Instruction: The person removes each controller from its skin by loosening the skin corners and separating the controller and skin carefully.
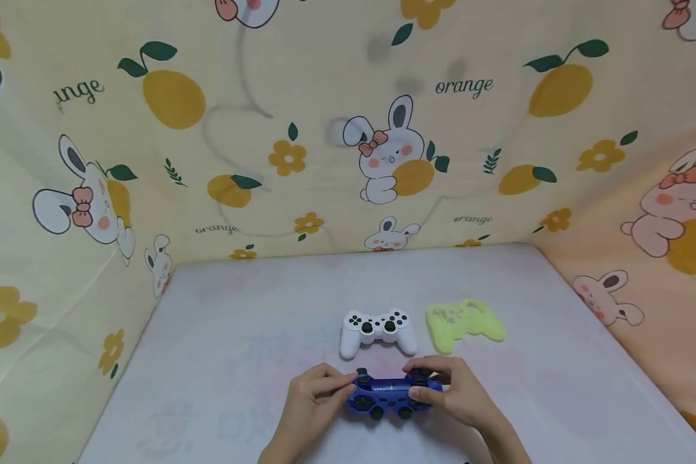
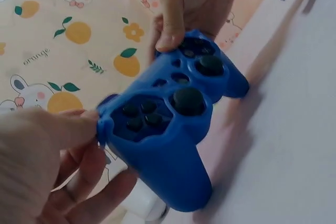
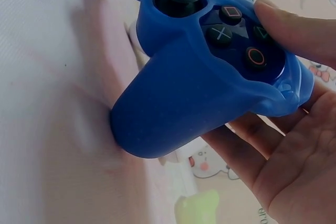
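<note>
Both hands hold a blue game controller [image 1: 390, 390] with a blue silicone sleeve [image 2: 168, 166] around it, tilted with its shoulder edge up and its grips close over the table. My left hand [image 1: 315, 403] pinches the sleeve's edge at the upper left corner, beside the direction buttons in the left wrist view. On the other end, my right hand [image 1: 455, 390] grips the controller, thumb on top near the face buttons [image 3: 239, 38] and fingers beneath. Beside that thumb, the sleeve's corner [image 3: 289, 95] bulges outward. Dark thumbsticks [image 2: 189, 100] stick up through the sleeve.
A white controller [image 1: 378, 332] lies on the table just beyond the hands. To its right is a yellow-green silicone sleeve [image 1: 464, 324], lying flat. The pale tabletop [image 1: 226, 335] is bounded at the back and sides by a patterned cloth [image 1: 325, 84].
</note>
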Motion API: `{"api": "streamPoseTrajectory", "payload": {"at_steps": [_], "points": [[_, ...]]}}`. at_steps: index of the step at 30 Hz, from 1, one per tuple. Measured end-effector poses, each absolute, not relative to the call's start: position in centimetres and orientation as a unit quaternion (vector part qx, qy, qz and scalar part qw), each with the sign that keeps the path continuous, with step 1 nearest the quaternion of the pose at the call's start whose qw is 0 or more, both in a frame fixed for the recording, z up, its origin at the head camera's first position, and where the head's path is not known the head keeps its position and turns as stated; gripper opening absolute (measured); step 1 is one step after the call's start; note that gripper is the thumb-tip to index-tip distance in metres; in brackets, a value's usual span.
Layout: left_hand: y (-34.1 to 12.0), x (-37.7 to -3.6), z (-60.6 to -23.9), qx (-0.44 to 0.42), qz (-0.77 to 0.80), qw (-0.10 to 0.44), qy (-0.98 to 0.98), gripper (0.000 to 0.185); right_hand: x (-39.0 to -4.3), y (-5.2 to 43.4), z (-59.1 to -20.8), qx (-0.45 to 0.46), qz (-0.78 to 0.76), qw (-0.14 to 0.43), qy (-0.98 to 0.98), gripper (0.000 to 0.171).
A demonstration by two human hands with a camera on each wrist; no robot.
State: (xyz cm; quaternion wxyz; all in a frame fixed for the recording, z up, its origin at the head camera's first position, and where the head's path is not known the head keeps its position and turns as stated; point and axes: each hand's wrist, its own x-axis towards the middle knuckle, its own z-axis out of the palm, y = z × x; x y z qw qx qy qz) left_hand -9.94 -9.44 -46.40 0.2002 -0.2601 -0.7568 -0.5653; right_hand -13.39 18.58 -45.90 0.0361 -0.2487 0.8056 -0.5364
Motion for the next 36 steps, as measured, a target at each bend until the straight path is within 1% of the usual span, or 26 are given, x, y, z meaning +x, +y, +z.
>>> {"api": "streamPoseTrajectory", "payload": {"at_steps": [3,8,10,14,19,21,22,24,26,28,30,31,34,36], "points": [[-9.0,-9.5,-45.7,-0.251,-0.581,0.193,-0.75,0.02,-13.2,18.7,-45.9,-0.252,-0.533,0.033,0.807,0.033],[-7.6,-9.5,-47.1,-0.191,-0.577,0.243,-0.756,0.012,-12.9,18.7,-45.6,-0.257,-0.534,0.029,0.805,0.033],[-7.2,-9.6,-47.7,-0.162,-0.579,0.257,-0.757,0.012,-12.9,18.8,-45.6,-0.257,-0.534,0.029,0.805,0.033],[-6.9,-9.4,-48.2,-0.115,-0.588,0.25,-0.761,0.014,-12.8,18.9,-45.6,-0.256,-0.534,0.034,0.805,0.032],[-6.8,-9.0,-48.2,-0.091,-0.571,0.237,-0.78,0.01,-12.6,19.1,-46.0,-0.264,-0.537,0.031,0.8,0.031],[-6.8,-8.9,-48.1,-0.078,-0.578,0.215,-0.783,0.012,-12.6,19.2,-46.2,-0.266,-0.538,0.028,0.799,0.031],[-6.9,-8.9,-48.0,-0.068,-0.589,0.192,-0.782,0.014,-12.6,19.2,-46.2,-0.267,-0.539,0.028,0.799,0.031],[-7.0,-8.9,-47.8,-0.048,-0.616,0.131,-0.775,0.018,-12.5,19.2,-46.3,-0.267,-0.54,0.031,0.797,0.031],[-7.2,-9.1,-47.7,-0.037,-0.648,0.059,-0.759,0.02,-12.5,19.3,-46.3,-0.266,-0.539,0.035,0.798,0.031],[-7.4,-9.3,-47.7,-0.044,-0.671,0.0,-0.74,0.022,-12.4,19.4,-46.3,-0.267,-0.538,0.038,0.799,0.03],[-7.5,-9.4,-47.8,-0.069,-0.676,-0.023,-0.733,0.02,-12.4,19.5,-46.4,-0.269,-0.532,0.038,0.802,0.031],[-7.4,-9.5,-48.0,-0.082,-0.674,-0.018,-0.734,0.018,-12.5,19.6,-46.4,-0.268,-0.529,0.038,0.804,0.031],[-7.3,-9.6,-48.1,-0.108,-0.641,0.034,-0.76,0.013,-12.8,19.4,-46.3,-0.268,-0.521,0.04,0.809,0.032],[-7.2,-9.8,-48.1,-0.132,-0.619,0.088,-0.769,0.013,-13.1,19.3,-46.2,-0.273,-0.516,0.037,0.811,0.032]]}}
